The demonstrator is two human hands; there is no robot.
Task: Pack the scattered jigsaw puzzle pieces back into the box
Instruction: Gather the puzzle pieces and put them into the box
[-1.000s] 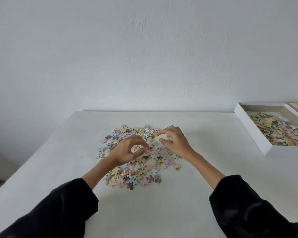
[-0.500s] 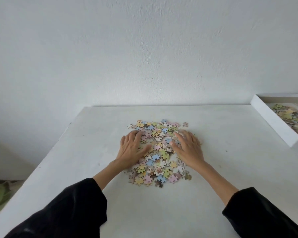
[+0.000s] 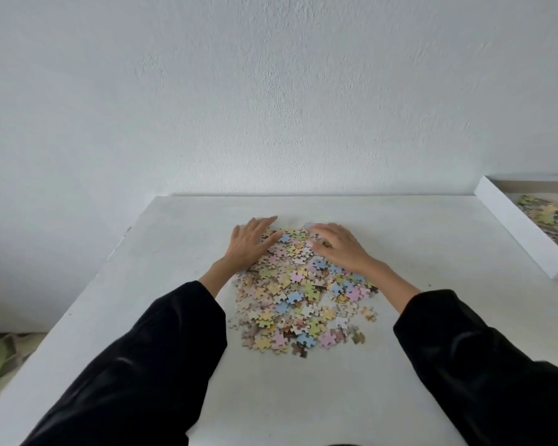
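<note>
Head view. Puzzle pieces (image 3: 303, 294) heaped at centre frame on white table (image 3: 303, 397), long axis running from far edge toward lower centre. Left hand (image 3: 250, 243) flat, fingers straight, on the heap's upper-left edge; right hand (image 3: 339, 249) palm down, fingers lightly bent, on its upper-right edge; nothing gripped by either. Box (image 3: 512, 226) at right edge, open, part-filled with pieces, long side slanting down-right. White wall (image 3: 271, 91) behind. Against half a second earlier: both hands farther up the heap, box nearer the frame's edge.
</note>
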